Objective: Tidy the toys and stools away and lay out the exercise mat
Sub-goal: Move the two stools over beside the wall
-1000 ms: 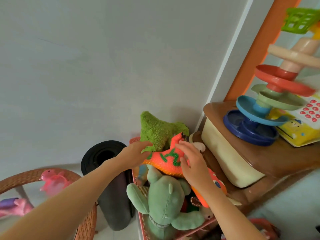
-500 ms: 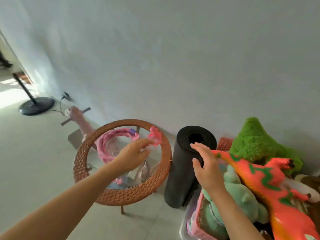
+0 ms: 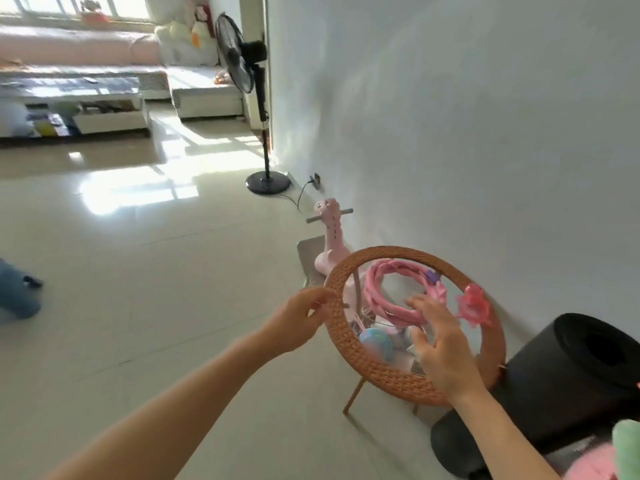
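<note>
Wicker-rimmed glass table [image 3: 349,344], one, by the wall: left hand [image 3: 294,322] grips its rim; right hand [image 3: 440,344], fingers spread, holds nothing above one pink hoop [image 3: 377,296]. One black rolled mat [image 3: 554,386] stands just right.

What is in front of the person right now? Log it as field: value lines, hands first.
left hand: grips the near-left rim of the wicker table
right hand: open, fingers spread over the glass top
wicker table: round, woven rim, stands by the wall
on the table: pink braided ring, pink toy
rolled mat: black, right of the table
pink ride-on toy: behind the table
fan: by the wall's corner
</note>
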{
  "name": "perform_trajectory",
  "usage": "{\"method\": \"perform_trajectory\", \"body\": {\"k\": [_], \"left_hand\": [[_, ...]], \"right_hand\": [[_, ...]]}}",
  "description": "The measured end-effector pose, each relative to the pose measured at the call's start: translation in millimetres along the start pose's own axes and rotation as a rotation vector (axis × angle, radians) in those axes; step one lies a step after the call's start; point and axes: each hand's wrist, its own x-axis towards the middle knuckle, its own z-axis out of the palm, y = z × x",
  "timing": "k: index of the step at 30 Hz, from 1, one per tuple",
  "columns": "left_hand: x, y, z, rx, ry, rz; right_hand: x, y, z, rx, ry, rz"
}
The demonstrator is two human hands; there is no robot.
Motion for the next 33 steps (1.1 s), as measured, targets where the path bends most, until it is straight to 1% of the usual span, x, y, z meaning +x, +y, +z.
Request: {"method": "perform_trajectory", "body": {"k": [2, 4, 7, 10, 13, 15, 20, 26, 30, 33], "left_hand": [[-29, -31, -37, 0.012, 0.037, -0.072], [-58, -56, -67, 0.026, 0.065, -0.130], [-111, -101, -123, 0.058, 0.183, -0.242], [-168, -142, -180, 0.079, 0.340, -0.370], [-214, -174, -222, 0.098, 0.470, -0.484], [-239, -191, -242, 0.093, 0.554, -0.546], [-273, -223, -274, 0.035, 0.716, -0.712], [-296, -245, -309, -0.024, 0.964, -0.913], [-328, -253, -325, -0.048, 1.142, -1.039], [-363, -259, -330, -0.045, 1.228, -1.143]], "right_hand": [[1, -37, 42, 0.063, -0.063, -0.036], [-1, -65, 80, 0.058, -0.123, -0.102], [1, -117, 145, 0.022, -0.241, -0.227], [6, -178, 208, 0.067, -0.378, -0.342], [14, -227, 259, 0.118, -0.492, -0.460], [18, -256, 290, 0.146, -0.574, -0.505], [34, -311, 363, 0.203, -0.758, -0.667], [62, -380, 448, 0.282, -0.966, -0.849], [56, -424, 500, 0.346, -1.117, -0.972], [34, -453, 531, 0.359, -1.211, -1.034]]}}
